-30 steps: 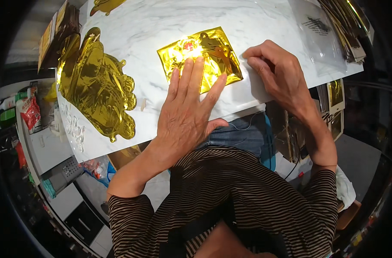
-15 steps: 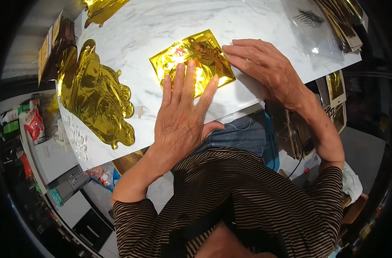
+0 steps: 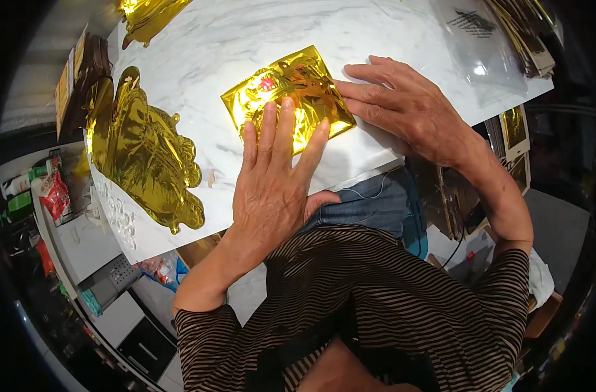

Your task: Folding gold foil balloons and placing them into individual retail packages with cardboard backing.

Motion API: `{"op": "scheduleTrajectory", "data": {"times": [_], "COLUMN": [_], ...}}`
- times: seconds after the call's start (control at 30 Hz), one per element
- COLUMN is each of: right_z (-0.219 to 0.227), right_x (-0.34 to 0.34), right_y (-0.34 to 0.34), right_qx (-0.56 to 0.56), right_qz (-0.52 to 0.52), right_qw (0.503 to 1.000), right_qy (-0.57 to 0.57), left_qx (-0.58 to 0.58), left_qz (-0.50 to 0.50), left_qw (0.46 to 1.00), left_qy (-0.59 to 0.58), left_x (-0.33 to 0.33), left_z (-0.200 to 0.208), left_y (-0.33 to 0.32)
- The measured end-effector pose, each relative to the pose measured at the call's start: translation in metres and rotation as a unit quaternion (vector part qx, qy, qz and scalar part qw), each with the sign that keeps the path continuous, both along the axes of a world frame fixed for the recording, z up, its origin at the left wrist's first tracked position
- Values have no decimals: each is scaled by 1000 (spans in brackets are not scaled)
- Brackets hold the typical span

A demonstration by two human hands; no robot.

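A folded square of shiny gold foil [image 3: 314, 85], with a small red patch on it, lies on the white marbled tabletop [image 3: 245, 39]. My left hand [image 3: 272, 176] is laid flat with fingers spread, its fingertips on the near edge of the foil square. At the square's right edge, my right hand [image 3: 409, 108] has its fingers stretched out, the tips at or just beside the foil. Neither hand grips anything. To the left lies a stack of flat gold foil shapes with wavy edges [image 3: 147, 150], like uninflated foil balloons.
More gold foil [image 3: 151, 19] lies at the far left. Small clear or white pieces [image 3: 118, 212] are scattered by the left table edge. A clear plastic sleeve [image 3: 484, 59] and a stack of packets [image 3: 523, 39] are at the far right. Upright card-like packs [image 3: 79, 78] stand at the left.
My right hand's fingers have spread slightly apart at the foil's right edge. My left hand still rests on the foil. The whole view has shifted a little.
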State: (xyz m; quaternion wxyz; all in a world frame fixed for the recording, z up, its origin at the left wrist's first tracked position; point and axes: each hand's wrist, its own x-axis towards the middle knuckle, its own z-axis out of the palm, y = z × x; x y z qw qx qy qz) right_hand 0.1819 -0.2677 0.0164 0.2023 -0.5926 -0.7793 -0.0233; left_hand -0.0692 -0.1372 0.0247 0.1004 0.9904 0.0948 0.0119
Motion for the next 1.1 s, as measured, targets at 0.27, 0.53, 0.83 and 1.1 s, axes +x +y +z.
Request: {"op": "scheduleTrajectory", "data": {"times": [0.27, 0.53, 0.83, 1.1], "right_z": [0, -1, 24, 13], "right_x": [0, -3, -21, -39], "right_y": [2, 1, -1, -3], "right_qx": [-6, -22, 29, -58], "right_qz": [15, 23, 27, -1], "right_qw": [1000, 998, 998, 998], "right_qy": [15, 46, 57, -30], "left_qx": [8, 13, -12, -21], "left_qz": [-2, -9, -3, -5], "left_qw": [1000, 1000, 999, 998], "left_qy": [-3, 12, -31, -50], "left_x": [-1, 2, -5, -6], "left_z": [-3, 2, -3, -3], "left_y": [0, 2, 2, 3]}}
